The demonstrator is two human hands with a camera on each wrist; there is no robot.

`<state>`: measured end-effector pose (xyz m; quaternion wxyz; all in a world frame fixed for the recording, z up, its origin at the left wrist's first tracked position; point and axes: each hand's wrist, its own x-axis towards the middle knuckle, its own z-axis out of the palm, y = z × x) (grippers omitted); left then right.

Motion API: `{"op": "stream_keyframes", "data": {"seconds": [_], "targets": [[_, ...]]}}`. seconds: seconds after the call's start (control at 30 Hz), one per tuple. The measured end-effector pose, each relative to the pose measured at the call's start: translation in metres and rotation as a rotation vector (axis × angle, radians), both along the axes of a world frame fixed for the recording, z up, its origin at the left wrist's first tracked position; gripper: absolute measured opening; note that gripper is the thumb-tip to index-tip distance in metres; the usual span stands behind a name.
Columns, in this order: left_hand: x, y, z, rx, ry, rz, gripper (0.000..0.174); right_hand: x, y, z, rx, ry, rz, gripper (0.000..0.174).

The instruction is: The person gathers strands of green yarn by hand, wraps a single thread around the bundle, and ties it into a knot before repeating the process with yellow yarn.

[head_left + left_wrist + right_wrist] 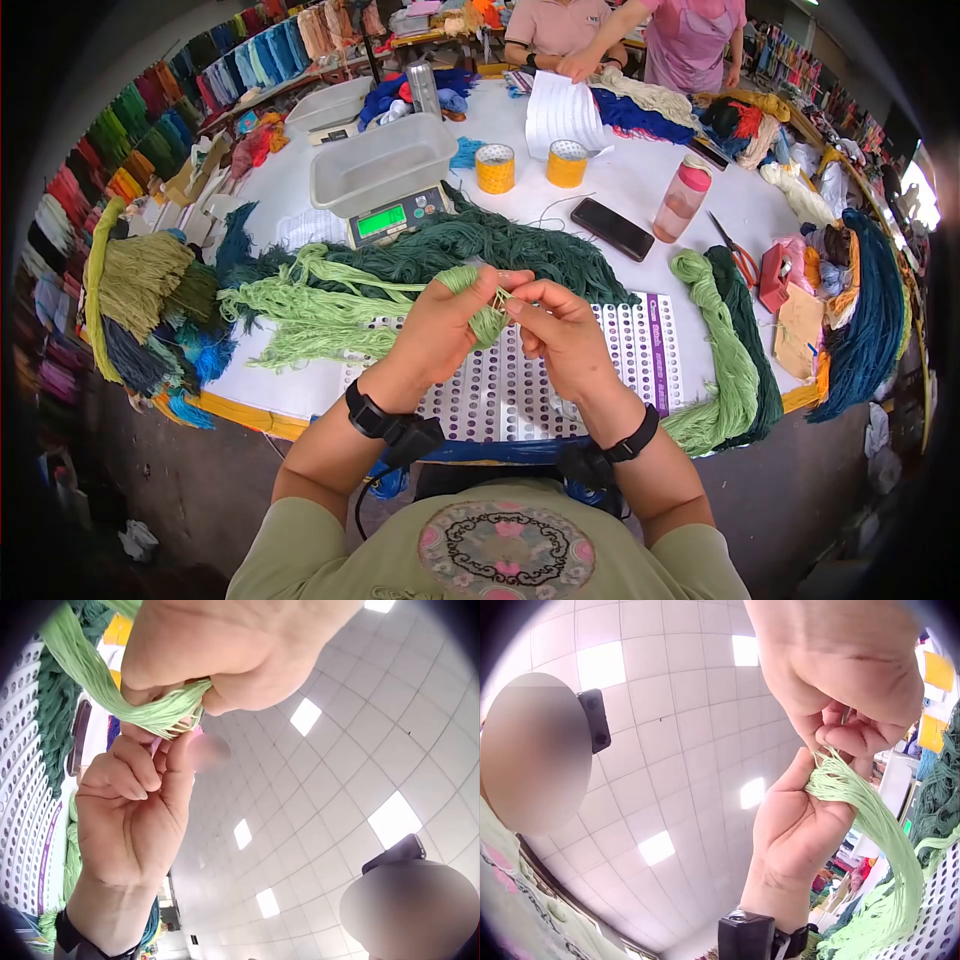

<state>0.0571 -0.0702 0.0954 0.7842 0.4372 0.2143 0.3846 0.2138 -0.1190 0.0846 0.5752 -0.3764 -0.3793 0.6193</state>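
My left hand point(425, 335) grips a bundle of light green thread point(489, 326) near its end, and a tail of it hangs down in the right wrist view. At that end my right hand point(568, 345) pinches a few fine strands between thumb and fingertips. Both hands meet above a white punched card point(480, 400) with rows of holes and a purple strip. More light green thread point(310, 335) lies spread on the left, beside a long dark green heap point(530, 250). Light green point(725, 370) and dark green skeins lie on the right.
Behind the thread stand a scale point(390, 218) bearing a clear tub point(380, 165), two yellow tape rolls point(495, 170), a phone point(612, 229) and a pink-capped bottle point(682, 200). Scissors point(740, 255) lie at the right. Two people point(565, 40) work across the table.
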Motion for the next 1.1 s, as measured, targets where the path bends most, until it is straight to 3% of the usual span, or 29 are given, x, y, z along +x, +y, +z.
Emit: {"op": "stream_keyframes", "data": {"seconds": [0.07,0.27,0.5,0.87,1.0,1.1], "targets": [[0.003,-0.002,-0.002,0.127,0.101,0.104,0.036,0.001,0.001,-0.002,-0.023,0.053,-0.030,0.006],[0.006,0.000,-0.010,0.076,0.082,0.130,0.034,0.007,0.003,-0.009,-0.026,0.188,0.021,0.006],[0.007,-0.002,-0.009,0.137,0.133,0.116,0.038,0.006,0.003,-0.010,-0.054,0.122,-0.025,0.005],[0.007,-0.004,-0.006,0.157,0.029,0.062,0.044,0.011,0.006,-0.008,-0.077,0.387,-0.015,0.007],[0.003,-0.003,-0.004,-0.028,-0.174,-0.041,0.063,0.017,0.009,-0.013,-0.077,0.298,0.003,0.011],[0.002,-0.006,-0.001,-0.068,-0.177,-0.054,0.061,0.014,0.006,-0.012,-0.056,0.174,-0.006,0.009]]}}
